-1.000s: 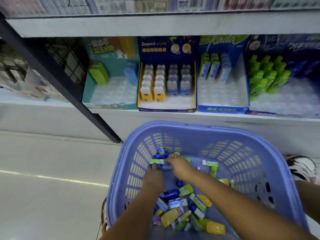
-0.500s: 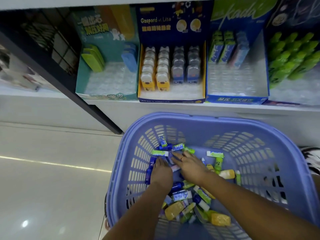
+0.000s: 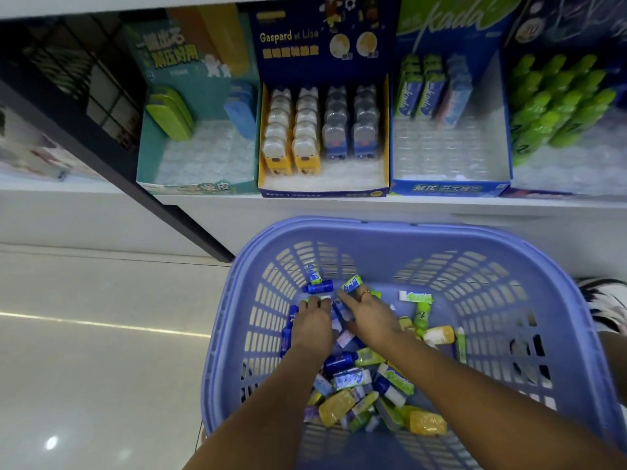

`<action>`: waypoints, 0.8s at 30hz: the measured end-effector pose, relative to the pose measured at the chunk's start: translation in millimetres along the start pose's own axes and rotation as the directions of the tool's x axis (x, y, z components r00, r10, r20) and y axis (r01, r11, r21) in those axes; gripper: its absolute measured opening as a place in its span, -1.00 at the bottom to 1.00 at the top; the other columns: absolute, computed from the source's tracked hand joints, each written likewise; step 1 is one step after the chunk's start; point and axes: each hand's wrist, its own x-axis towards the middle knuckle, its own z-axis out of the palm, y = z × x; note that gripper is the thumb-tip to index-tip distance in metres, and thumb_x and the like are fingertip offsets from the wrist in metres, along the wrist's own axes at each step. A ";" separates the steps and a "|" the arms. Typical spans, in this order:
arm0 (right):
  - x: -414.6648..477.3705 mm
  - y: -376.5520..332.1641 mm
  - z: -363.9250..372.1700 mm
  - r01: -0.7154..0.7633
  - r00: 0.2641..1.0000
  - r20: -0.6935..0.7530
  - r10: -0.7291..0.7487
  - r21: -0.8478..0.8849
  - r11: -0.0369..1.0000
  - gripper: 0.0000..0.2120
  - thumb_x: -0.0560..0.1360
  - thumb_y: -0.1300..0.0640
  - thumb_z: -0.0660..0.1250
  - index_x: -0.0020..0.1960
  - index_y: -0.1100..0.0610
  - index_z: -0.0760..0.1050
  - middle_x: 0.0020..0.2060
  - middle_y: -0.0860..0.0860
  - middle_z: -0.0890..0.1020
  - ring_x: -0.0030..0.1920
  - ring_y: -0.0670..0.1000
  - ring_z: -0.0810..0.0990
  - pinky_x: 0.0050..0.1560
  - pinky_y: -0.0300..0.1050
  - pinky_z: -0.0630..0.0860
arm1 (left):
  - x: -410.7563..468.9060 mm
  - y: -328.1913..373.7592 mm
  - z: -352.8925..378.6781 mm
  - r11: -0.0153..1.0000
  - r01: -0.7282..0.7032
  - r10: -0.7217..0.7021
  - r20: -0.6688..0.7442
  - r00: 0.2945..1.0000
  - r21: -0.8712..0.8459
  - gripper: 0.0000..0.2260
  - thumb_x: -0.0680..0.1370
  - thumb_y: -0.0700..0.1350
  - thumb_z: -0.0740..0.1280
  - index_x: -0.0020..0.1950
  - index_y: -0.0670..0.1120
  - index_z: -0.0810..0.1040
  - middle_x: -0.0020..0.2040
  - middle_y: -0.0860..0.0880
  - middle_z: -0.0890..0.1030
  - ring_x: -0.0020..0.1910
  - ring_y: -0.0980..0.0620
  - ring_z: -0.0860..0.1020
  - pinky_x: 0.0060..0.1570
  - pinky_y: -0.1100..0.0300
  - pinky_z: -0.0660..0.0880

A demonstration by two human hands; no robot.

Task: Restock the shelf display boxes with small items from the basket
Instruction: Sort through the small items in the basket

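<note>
While both hands dig in the basket point(image 3: 573, 300) | left hand point(image 3: 314, 322) fingers curled on small packs point(image 3: 351, 378), right hand point(image 3: 368, 320) fingers spread, gripping nothing sure | packs look light, stiff, slick (pinch the long sides) | display boxes point(image 3: 448, 189) part-empty.

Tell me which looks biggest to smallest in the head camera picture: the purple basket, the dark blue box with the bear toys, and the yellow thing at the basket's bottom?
1. Purple basket, though it's nearest the camera, which helps.
2. Dark blue box.
3. Yellow thing, smallest by far.
</note>
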 end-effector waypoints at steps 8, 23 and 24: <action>-4.5 -8.6 -0.2 -0.051 0.996 -0.069 0.058 0.099 0.994 -0.53 0.41 0.22 0.34 0.23 0.09 0.20 0.04 0.15 0.53 0.00 0.20 0.56 -0.21 -0.02 0.40 | 3.8 6.8 3.0 0.978 0.109 -0.101 0.053 0.993 -0.177 -0.59 0.47 -0.08 0.37 0.26 -0.11 0.35 0.21 -0.12 0.50 0.24 -0.13 0.43 0.14 0.03 0.40; -92.1 -28.0 -202.9 0.080 0.989 0.001 -0.151 0.845 0.529 -0.74 0.53 0.34 0.25 0.21 0.31 0.48 -0.33 0.07 0.48 -0.35 -0.07 0.42 -0.34 -0.34 0.38 | -51.3 5.1 -120.9 -0.068 0.140 0.023 0.139 0.990 -0.988 -0.90 0.53 -0.31 0.31 -0.16 -0.16 0.49 -0.28 -0.10 0.60 -0.38 0.07 0.58 -0.31 0.29 0.55; -99.6 -31.4 -216.5 0.155 0.985 -0.094 -0.145 0.852 0.500 -0.76 0.54 0.32 0.25 0.19 0.27 0.51 -0.34 0.05 0.49 -0.35 -0.09 0.44 -0.33 -0.34 0.40 | -56.8 7.1 -130.8 -0.145 0.094 0.047 0.088 0.995 -0.985 -0.91 0.53 -0.31 0.30 -0.15 -0.17 0.49 -0.28 -0.09 0.62 -0.37 0.08 0.61 -0.27 0.29 0.57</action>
